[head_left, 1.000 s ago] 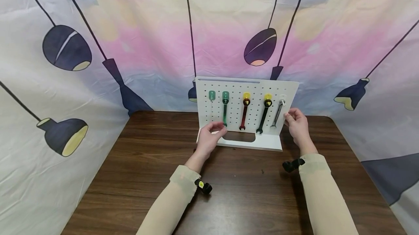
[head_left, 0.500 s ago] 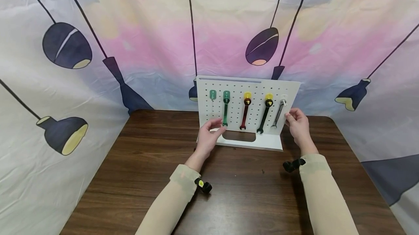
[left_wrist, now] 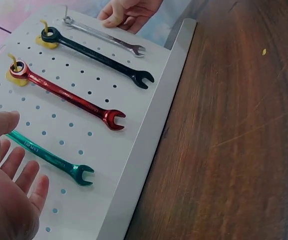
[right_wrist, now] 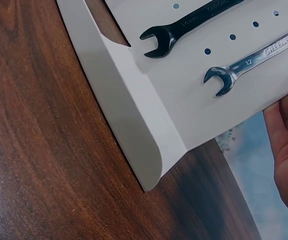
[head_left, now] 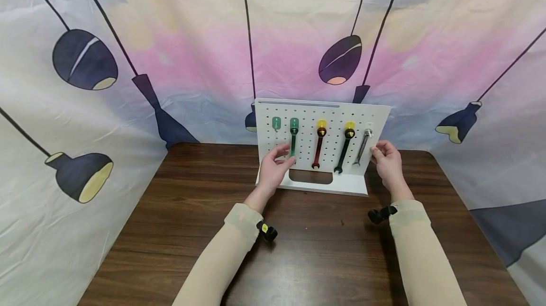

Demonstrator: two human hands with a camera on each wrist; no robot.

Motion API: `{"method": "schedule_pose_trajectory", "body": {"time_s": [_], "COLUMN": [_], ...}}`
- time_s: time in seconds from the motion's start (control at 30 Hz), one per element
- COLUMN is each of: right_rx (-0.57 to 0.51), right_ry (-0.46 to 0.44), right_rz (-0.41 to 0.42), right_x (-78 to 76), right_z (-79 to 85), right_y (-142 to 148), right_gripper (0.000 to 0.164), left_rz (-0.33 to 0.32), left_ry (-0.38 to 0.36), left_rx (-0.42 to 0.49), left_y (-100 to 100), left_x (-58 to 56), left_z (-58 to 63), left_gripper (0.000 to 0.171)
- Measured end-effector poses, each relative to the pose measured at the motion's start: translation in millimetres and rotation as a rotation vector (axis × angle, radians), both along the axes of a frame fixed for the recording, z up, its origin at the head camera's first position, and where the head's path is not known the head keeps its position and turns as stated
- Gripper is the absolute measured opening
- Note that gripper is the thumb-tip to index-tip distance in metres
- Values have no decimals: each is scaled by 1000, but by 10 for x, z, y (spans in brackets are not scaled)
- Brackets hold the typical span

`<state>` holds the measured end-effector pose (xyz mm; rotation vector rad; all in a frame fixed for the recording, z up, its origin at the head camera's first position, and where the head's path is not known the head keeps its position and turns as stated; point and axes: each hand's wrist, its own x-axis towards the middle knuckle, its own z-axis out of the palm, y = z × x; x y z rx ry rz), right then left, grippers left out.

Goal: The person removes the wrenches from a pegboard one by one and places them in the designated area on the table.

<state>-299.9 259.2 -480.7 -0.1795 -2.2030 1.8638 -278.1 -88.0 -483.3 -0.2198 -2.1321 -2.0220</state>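
Observation:
A white pegboard stand (head_left: pixel 350 185) is upright on the table. My right hand (head_left: pixel 389 166) pinches its right edge between thumb and fingers. On the board's left part hangs a green wrench (left_wrist: pixel 49 157). My left hand (head_left: pixel 273 166) is right at this wrench, thumb and fingers apart on either side of its shank, not closed round it. To the right hang a red wrench (left_wrist: pixel 66 92), a black wrench (left_wrist: pixel 96 57) and a silver wrench (left_wrist: pixel 104 35), all with open jaws downward. The green wrench's upper end is partly hidden by my left thumb in the left wrist view.
Left of the green wrench, another green hook (head_left: pixel 276 123) is fixed to the board. Yellow hook mounts (head_left: pixel 322 124) bear the red and black wrenches. Behind the dark wooden table (head_left: pixel 315 258) hangs a patterned cloth (head_left: pixel 196 59).
My left hand has moved slightly up from the lower end of the green wrench to along its shank. The right hand stays on the board's edge.

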Motion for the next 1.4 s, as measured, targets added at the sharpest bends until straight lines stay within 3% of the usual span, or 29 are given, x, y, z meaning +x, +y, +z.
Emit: {"method": "schedule_pose_trajectory", "body": {"time_s": [0.4,1.03,1.27,1.4], "right_rx": [21,23,31,15], "right_ry": [-10,30,21,16], "right_rz": [-3,10,12,2], "right_x": [-10,-23,-16,-16], "right_z": [1,-25,-18,-17], "right_y": [6,13,13,20], "right_gripper": [27,16,28,25], "left_rz": [-5,35,42,42], "left_ry": [18,32,32,24], "left_rx": [8,27,26,28], "left_y": [-10,89,134,155], "left_x": [-100,-203,-221,-223], "left_z": [-16,25,22,22], "left_gripper": [43,42,42,41]}}
